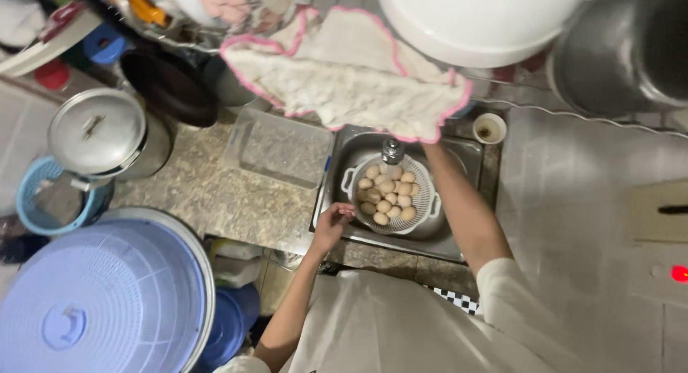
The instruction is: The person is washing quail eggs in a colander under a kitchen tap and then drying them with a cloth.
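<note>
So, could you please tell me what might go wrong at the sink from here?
The eggs lie heaped in a white colander right under the tap; a strong jet or a bump could crack some. The right hand is hidden behind the hanging cloth, so reaching there is done blind. The left hand rests at the edge of the sink, close to the colander, and could knock it.

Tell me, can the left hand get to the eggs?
Probably yes. The left hand is at the sink edge beside the colander, and the eggs lie uncovered.
</note>
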